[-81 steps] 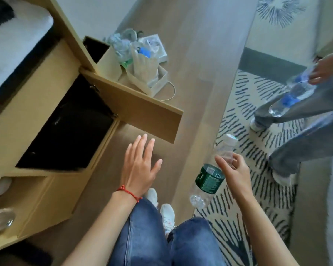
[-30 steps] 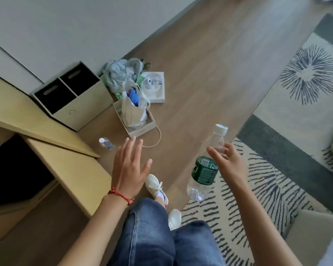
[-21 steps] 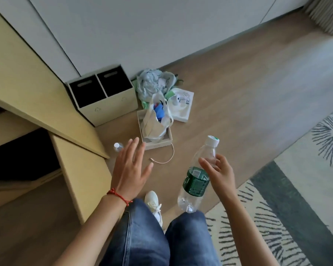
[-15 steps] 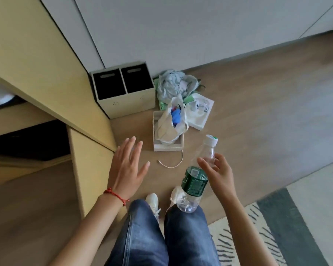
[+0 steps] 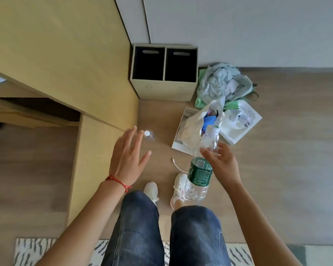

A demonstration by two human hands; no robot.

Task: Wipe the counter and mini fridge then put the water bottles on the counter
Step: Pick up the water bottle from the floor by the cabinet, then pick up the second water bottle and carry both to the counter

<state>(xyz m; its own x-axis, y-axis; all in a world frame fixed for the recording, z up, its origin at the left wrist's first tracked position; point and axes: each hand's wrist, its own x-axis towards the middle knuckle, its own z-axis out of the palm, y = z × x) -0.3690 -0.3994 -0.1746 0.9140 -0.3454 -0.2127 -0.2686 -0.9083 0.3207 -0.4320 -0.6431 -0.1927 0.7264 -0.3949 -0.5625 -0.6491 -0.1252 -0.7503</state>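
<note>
The person has turned from the open cabinet to face the wall corner, so the small water bottle [image 5: 148, 134] standing on the wood floor beside the cabinet panel [image 5: 96, 162] now sits just past the fingertips of the left hand [image 5: 127, 158], whose fingers are spread and hold nothing; I judge the next step is picking it up to carry to the bench. The right hand [image 5: 220, 164] grips the green-labelled water bottle [image 5: 200, 173] by its upper body, tilted, above the white shoes [image 5: 178, 189]. Compared with the earliest frame, the second person has gone from view, and the two-compartment bin [image 5: 163, 89] and white bag [image 5: 196, 125] are now in front.
</note>
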